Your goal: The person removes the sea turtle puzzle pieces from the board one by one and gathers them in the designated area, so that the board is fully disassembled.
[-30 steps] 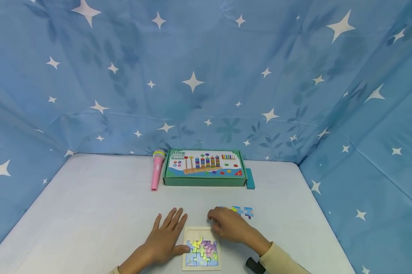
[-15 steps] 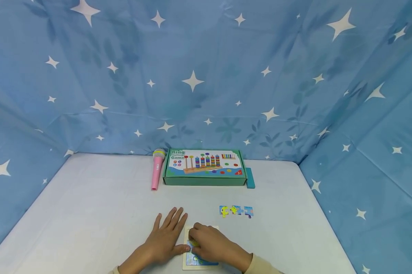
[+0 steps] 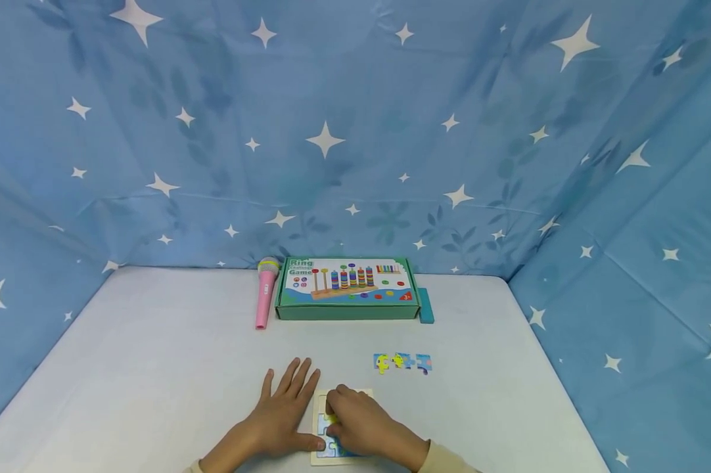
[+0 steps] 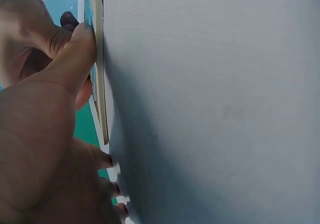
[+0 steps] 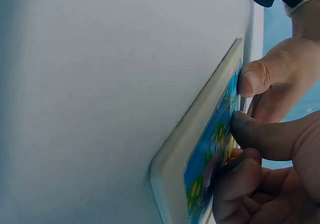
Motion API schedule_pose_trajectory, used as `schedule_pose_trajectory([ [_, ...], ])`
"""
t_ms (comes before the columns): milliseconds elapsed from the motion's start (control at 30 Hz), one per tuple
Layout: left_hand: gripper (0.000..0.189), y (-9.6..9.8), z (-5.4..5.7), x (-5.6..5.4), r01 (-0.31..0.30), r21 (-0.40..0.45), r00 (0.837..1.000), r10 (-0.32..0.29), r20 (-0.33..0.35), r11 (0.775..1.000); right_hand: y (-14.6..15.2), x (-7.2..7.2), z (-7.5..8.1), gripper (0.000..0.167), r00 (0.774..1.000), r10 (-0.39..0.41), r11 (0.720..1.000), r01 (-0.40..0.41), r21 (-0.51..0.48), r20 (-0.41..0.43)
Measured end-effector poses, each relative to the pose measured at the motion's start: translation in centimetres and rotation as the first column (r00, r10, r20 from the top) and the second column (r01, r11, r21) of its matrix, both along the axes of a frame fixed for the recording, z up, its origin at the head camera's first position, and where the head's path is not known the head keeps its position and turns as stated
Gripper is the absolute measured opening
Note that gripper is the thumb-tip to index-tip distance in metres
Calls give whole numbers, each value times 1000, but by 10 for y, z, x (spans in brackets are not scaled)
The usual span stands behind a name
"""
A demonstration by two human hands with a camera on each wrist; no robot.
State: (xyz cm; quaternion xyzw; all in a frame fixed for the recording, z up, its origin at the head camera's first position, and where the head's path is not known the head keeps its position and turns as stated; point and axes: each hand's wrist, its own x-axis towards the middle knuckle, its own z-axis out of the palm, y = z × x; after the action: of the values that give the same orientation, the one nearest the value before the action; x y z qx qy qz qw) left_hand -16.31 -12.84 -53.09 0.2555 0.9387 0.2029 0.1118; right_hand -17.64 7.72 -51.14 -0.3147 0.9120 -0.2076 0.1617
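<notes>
A jigsaw puzzle in a pale shallow frame (image 3: 315, 424) lies near the table's front. My left hand (image 3: 281, 414) lies beside it with fingers spread on the table, its thumb pressing the frame's left part. Over the puzzle, my right hand (image 3: 361, 420) has curled fingers, its thumb and forefinger pinching at a yellow-marked puzzle piece (image 3: 332, 418) in the upper left. The right wrist view shows those fingertips against the picture (image 5: 206, 156), the piece mostly hidden between them. Beyond the frame lie three loose pieces (image 3: 382, 362) in a row.
At the back of the white table (image 3: 172, 341) stands a green Ring Challenge Game box (image 3: 346, 312). A pink toy microphone (image 3: 265, 295) lies at its left, a teal block (image 3: 426, 307) at its right. A blue star-patterned cloth (image 3: 332, 184) hangs behind.
My right hand has come from beside the loose pieces back over the puzzle, leftward and nearer, and since stays there. My left hand keeps its place. The head view has shifted slightly.
</notes>
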Motion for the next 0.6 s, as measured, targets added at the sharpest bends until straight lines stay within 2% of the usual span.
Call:
schedule_pose_trajectory([
  [133, 118, -1, 1, 0, 2, -15, 1000, -2, 6, 1000, 1, -2, -3, 25, 998, -16, 997, 21, -74, 65],
  [233, 118, -1, 2, 0, 0, -16, 1000, 0, 13, 1000, 4, -3, -6, 28, 997, 0, 990, 11, -144, 79],
  [400, 118, -1, 2, 1, -2, -18, 1000, 2, 12, 1000, 8, -6, -10, 27, 992, 40, 961, -6, -276, 118],
  [500, 118, -1, 2, 1, 1, -21, 1000, 0, 12, 1000, 10, -8, -11, 24, 979, 34, 932, 41, -359, 202],
  [600, 119, 0, 2, 1, -1, -26, 1000, 2, 12, 1000, 16, -10, -10, 19, 956, -3, 895, 133, -426, 292],
])
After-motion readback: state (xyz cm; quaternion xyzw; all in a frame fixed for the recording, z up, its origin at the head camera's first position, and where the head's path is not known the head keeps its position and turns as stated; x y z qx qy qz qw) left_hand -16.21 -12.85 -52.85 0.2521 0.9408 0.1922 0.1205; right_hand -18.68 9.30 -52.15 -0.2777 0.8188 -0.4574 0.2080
